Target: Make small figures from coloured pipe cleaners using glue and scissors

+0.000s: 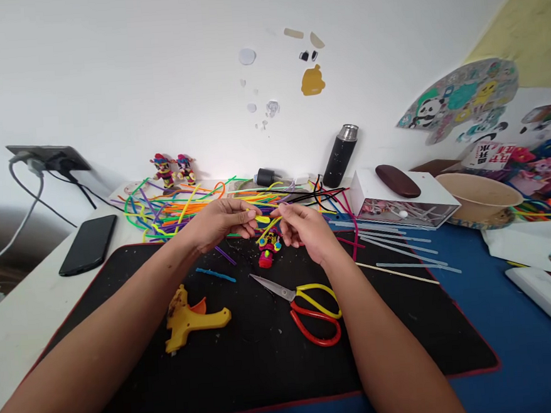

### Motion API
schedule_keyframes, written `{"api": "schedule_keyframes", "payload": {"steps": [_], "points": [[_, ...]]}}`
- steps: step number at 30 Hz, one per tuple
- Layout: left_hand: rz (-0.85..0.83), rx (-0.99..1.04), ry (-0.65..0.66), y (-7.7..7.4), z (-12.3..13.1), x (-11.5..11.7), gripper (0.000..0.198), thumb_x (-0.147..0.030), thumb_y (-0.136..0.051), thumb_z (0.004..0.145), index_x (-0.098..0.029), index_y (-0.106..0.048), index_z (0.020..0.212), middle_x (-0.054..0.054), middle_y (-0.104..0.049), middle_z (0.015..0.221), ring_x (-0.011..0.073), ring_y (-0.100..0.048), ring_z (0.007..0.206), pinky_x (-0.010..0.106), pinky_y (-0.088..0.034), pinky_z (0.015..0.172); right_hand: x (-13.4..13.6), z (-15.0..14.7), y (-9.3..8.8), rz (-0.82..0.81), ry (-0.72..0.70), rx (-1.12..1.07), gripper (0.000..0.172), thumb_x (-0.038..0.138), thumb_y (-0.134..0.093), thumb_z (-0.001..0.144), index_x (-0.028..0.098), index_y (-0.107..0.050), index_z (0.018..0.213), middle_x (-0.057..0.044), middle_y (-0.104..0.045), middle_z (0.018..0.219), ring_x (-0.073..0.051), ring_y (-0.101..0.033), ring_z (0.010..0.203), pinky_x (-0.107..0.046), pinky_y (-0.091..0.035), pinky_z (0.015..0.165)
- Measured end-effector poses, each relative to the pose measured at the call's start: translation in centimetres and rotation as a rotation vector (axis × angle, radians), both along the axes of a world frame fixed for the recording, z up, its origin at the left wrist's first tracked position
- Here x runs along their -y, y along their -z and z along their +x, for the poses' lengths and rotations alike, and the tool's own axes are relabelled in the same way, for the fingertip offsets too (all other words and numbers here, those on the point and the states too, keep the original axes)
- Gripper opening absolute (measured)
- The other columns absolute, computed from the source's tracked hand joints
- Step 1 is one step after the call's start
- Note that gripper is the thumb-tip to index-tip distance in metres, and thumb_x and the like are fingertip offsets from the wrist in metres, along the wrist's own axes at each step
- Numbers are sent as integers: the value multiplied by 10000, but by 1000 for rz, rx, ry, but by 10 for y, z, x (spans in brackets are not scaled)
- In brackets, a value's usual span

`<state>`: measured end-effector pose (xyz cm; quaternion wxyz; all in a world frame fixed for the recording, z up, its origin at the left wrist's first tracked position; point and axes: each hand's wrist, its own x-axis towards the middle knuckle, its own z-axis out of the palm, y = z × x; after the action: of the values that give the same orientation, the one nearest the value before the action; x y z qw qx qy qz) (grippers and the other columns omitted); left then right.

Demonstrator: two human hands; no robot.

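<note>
My left hand (224, 224) pinches a small yellow piece of pipe cleaner (262, 219) between thumb and fingertips. Just to its right, my right hand (300, 225) is closed in a pinch; what sits between its fingertips is too small to make out. Below and between both hands, a colourful pipe-cleaner figure (268, 250) lies on the black mat (269, 383), its red end towards me. Nearer to me are scissors (288, 293) with one yellow and one red handle, blades partly apart. A short blue pipe cleaner (215, 275) rests to their left.
A yellow hot glue gun (193, 321) lies at left on the mat. Loose pipe cleaners (190, 207) spread along the wall. Glue sticks (401, 248) and a thin wooden stick (398, 273) lie right. Around them are a phone (88, 245), black bottle (341, 156) and white box (368, 187).
</note>
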<state>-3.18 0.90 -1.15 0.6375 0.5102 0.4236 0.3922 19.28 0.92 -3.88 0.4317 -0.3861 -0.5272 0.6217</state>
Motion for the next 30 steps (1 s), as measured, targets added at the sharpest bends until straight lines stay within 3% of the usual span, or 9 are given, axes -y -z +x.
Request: {"api": "schedule_keyframes", "payload": {"steps": [6, 13, 21, 26, 30], "points": [[29, -40, -12, 0, 5, 1, 390, -381, -1001, 631, -130, -772, 822, 43, -770, 720, 128, -719, 608, 197, -601, 587, 4, -11, 5, 67, -54, 104, 438, 620, -744, 849, 198, -637, 801, 54, -597, 570, -94, -554, 412, -188, -326, 354], [80, -169, 50, 0, 1, 0, 391, -431, -977, 659, -136, -771, 812, 49, -766, 724, 152, -721, 626, 241, -615, 597, 1, -8, 8, 203, -56, 313, 311, 484, -650, 951, 198, -671, 833, 58, -591, 485, -99, -501, 373, -199, -351, 387], [87, -401, 265, -13, -14, 1, 227, -374, -908, 729, -183, -817, 809, 41, -796, 727, 172, -732, 595, 249, -626, 589, 9, -9, 5, 284, -210, 416, 328, 467, -646, 971, 196, -663, 788, 46, -608, 493, -100, -510, 419, -207, -365, 454], [86, -294, 126, -10, -11, 0, 302, -414, -922, 727, -162, -806, 848, 48, -784, 707, 163, -729, 605, 239, -615, 599, 7, -10, 9, 318, -101, 377, 291, 466, -605, 999, 205, -693, 905, 36, -644, 595, -122, -574, 461, -234, -415, 489], [94, -224, 37, -6, -6, 0, 396, -459, -954, 685, -144, -779, 849, 52, -785, 745, 160, -737, 628, 247, -627, 617, 7, -11, 11, 504, 33, 526, 243, 452, -687, 971, 252, -737, 1100, 23, -694, 723, -157, -637, 581, -263, -439, 581]]}}
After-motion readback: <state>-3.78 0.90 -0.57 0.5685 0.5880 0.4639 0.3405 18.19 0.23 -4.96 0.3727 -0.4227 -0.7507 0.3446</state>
